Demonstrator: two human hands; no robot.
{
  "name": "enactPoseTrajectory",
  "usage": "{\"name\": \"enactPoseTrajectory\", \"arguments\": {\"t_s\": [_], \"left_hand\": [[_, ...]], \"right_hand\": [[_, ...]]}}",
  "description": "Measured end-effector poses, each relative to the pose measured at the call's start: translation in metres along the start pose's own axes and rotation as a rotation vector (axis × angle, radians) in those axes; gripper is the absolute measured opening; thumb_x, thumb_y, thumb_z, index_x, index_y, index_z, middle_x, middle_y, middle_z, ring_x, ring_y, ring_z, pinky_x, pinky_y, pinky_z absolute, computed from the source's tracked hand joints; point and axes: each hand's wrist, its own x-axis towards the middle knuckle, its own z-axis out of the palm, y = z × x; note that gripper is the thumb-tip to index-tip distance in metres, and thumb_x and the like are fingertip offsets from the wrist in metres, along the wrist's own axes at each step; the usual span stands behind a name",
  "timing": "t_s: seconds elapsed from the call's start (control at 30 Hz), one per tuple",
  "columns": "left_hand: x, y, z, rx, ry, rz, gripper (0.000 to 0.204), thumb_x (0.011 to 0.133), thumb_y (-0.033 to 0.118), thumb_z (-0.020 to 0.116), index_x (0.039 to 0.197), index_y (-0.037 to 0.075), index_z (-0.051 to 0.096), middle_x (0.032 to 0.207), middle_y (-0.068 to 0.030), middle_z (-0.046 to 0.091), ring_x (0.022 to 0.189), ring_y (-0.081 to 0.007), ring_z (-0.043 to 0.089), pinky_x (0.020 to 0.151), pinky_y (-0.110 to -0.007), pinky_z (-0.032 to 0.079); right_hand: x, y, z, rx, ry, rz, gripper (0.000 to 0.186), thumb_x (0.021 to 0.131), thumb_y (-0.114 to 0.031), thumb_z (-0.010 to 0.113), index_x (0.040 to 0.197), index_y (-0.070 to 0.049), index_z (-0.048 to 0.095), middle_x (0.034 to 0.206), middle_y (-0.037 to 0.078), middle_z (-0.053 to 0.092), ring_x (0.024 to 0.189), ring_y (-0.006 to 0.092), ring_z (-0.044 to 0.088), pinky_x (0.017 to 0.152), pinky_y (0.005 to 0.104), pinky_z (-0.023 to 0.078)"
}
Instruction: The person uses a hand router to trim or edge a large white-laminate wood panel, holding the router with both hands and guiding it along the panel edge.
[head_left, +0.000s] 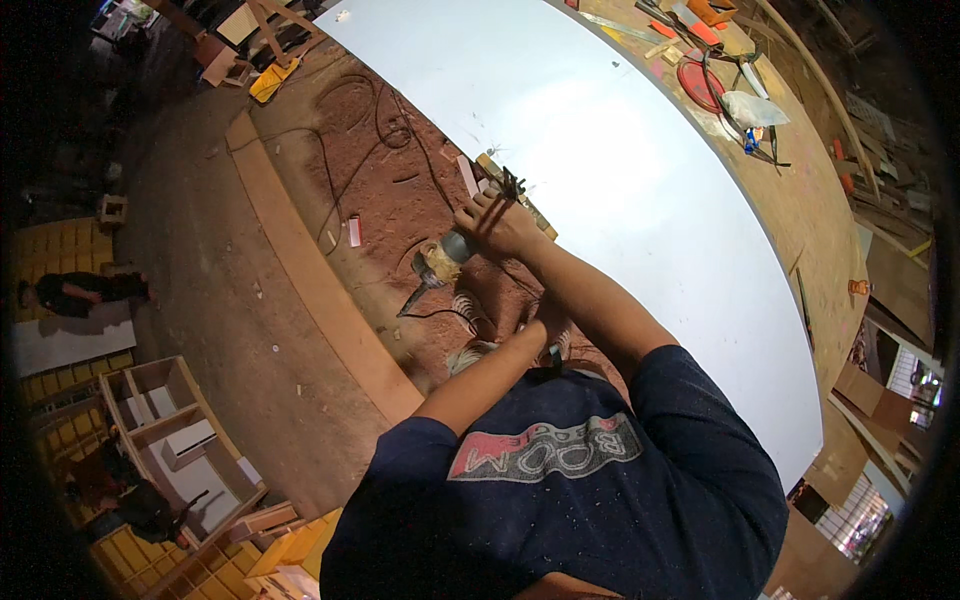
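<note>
So my right hand (497, 225) is wrapped around the front end of a corded power tool (438, 264), and that's the one doing the holding. My left forearm (480, 388) cuts across and tucks behind the right one, so I honestly can't tell what the left hand is doing.

Where's the tool? It sticks out to the left of my right hand and a bit back toward me, just off the edge of the big white panel (640, 170). That edge is the relation that matters here: it passes right by my right hand, with the panel spreading out to the right and ahead. The right hand is clearly the nearer one to both.

Pointing-wise, the tool's long axis runs on a slant. The tail with the cord (411, 301) is the end out left and closest to me, and the front goes up through my fingers toward the panel. So it's aimed across the panel's edge, not along it. The panel's own long axis slants from ahead-left of my hand to back-right.

There's a dark fitting (511, 183) just past my fingers, but I can't tell if it belongs to the tool. A brown plank (320, 290) is on the floor, well left of my hand.
</note>
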Motion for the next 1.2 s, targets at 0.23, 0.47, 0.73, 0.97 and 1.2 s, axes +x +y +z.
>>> {"name": "enactPoseTrajectory", "arguments": {"t_s": [0.23,0.47,0.73,0.97,1.2], "left_hand": [[-0.011,0.050,-0.042,-0.142,-0.097,-0.111,0.040,0.105,0.015,0.060,0.138,-0.005,0.057,0.144,-0.0239,0.061,0.140,-0.0341,0.053,0.118,-0.043,0.042],[-0.020,0.064,-0.040,-0.225,-0.073,-0.062,0.042,0.105,0.019,0.062,0.142,-0.002,0.057,0.144,-0.0202,0.061,0.139,-0.0325,0.053,0.116,-0.045,0.043],[0.060,-0.095,-0.069,0.261,0.064,0.178,0.054,0.112,0.029,0.049,0.160,0.006,0.039,0.161,-0.0126,0.046,0.149,-0.0265,0.044,0.123,-0.040,0.035],[0.117,-0.167,-0.137,-0.497,0.137,0.164,0.058,0.116,0.035,0.039,0.165,0.005,0.027,0.164,-0.0133,0.041,0.149,-0.0249,0.040,0.124,-0.039,0.034],[0.075,-0.010,-0.204,-0.171,-0.098,-0.234,0.054,0.116,0.025,0.040,0.166,0.007,0.030,0.170,-0.0098,0.036,0.155,-0.0222,0.036,0.127,-0.036,0.032]], "right_hand": [[0.022,0.011,0.017,0.015,-0.040,0.013,0.027,0.078,-0.022,0.075,0.099,-0.010,0.064,0.094,0.010,0.065,0.091,0.0300,0.068,0.089,0.0427,0.052],[0.051,0.030,0.040,-0.005,-0.058,0.019,0.038,0.073,-0.024,0.081,0.105,-0.012,0.063,0.097,0.008,0.066,0.098,0.0279,0.066,0.097,0.0401,0.049],[0.087,0.044,0.046,-0.042,-0.170,0.037,0.040,0.074,-0.024,0.080,0.108,-0.012,0.061,0.098,0.007,0.066,0.099,0.0271,0.066,0.097,0.0408,0.047],[0.126,0.043,0.063,-0.039,-0.159,-0.008,0.041,0.074,-0.025,0.080,0.107,-0.010,0.061,0.099,0.008,0.065,0.098,0.0270,0.066,0.097,0.0401,0.047],[0.147,0.066,0.083,-0.031,-0.135,0.037,0.039,0.076,-0.025,0.078,0.109,-0.011,0.063,0.100,0.008,0.065,0.101,0.0274,0.066,0.098,0.0405,0.048]]}}
